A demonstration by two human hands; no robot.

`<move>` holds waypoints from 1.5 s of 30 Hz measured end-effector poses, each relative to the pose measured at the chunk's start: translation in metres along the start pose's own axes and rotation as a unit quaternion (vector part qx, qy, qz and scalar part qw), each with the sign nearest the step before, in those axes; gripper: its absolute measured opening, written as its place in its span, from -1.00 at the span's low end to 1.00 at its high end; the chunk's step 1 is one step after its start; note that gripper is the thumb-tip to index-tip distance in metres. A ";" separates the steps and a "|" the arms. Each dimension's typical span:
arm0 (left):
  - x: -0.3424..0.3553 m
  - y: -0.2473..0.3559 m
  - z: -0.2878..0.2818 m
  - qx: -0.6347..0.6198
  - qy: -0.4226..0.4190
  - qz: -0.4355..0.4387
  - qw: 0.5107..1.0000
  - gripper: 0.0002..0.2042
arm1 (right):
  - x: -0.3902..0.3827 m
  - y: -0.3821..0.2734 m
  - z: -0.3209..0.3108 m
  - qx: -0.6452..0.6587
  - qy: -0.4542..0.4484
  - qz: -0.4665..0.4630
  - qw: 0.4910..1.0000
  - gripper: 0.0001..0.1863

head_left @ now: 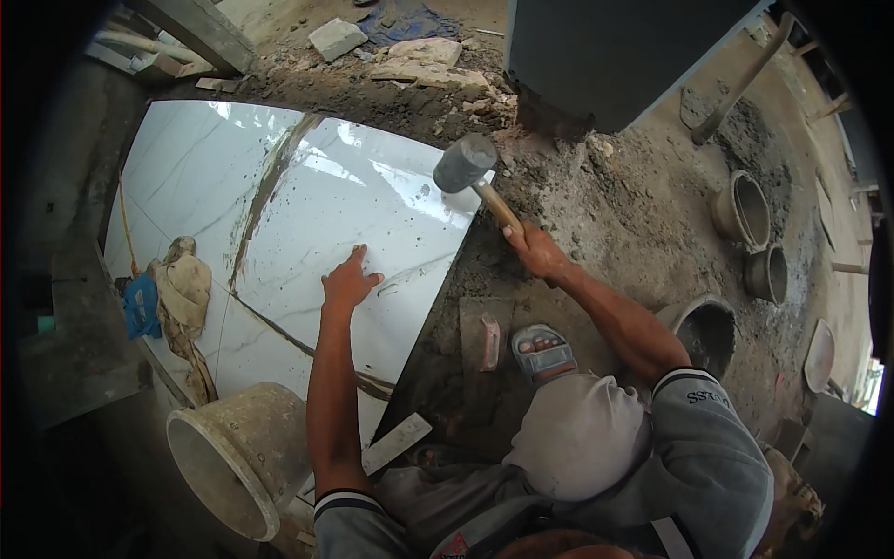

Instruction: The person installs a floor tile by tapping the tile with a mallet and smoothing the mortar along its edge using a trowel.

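My right hand (540, 253) is wrapped round the wooden handle of a rubber mallet (466, 164). The mallet's dark grey head hovers over or rests at the right edge of a large white marbled tile (372, 205); I cannot tell whether they touch. My left hand (350, 279) lies on the same tile, its fingers spread and holding nothing. Grey smears and specks dot the glossy surface. A muddy joint (265, 186) separates this tile from another white tile (186, 158) on the left.
A mortar-stained bucket (247, 447) lies tipped at lower left, near a dirty cloth (183, 289) and a blue bag (142, 307). A pink-handled trowel (489, 342) lies by my sandalled foot (542, 349). Several buckets (740, 210) stand at right. A grey pillar (615, 56) rises ahead, beside rubble (424, 56).
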State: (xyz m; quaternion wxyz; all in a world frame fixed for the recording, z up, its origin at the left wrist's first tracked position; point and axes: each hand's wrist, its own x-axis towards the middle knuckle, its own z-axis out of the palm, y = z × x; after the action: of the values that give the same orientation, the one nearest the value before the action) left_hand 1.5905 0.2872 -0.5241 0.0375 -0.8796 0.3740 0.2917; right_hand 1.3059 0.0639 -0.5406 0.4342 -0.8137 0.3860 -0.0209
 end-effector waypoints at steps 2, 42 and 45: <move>-0.007 -0.021 0.001 0.001 -0.008 -0.023 1.000 -0.25 | -0.010 -0.054 -0.010 0.116 -0.027 0.029 0.992 -0.36; -0.143 -0.172 0.070 -0.141 0.050 -0.260 0.954 -0.12 | -0.037 -0.065 0.007 0.280 0.039 0.020 0.959 -0.54; -0.127 -0.156 0.060 -0.102 0.054 -0.239 0.964 -0.09 | -0.022 -0.015 0.019 0.247 0.087 -0.068 0.963 -0.52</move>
State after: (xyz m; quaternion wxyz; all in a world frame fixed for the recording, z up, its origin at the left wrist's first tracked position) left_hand 1.5977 0.4974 -0.5289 -0.0042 -0.9571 0.1231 0.2624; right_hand 1.3066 0.0958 -0.5349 0.5838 -0.7005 0.3489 -0.2161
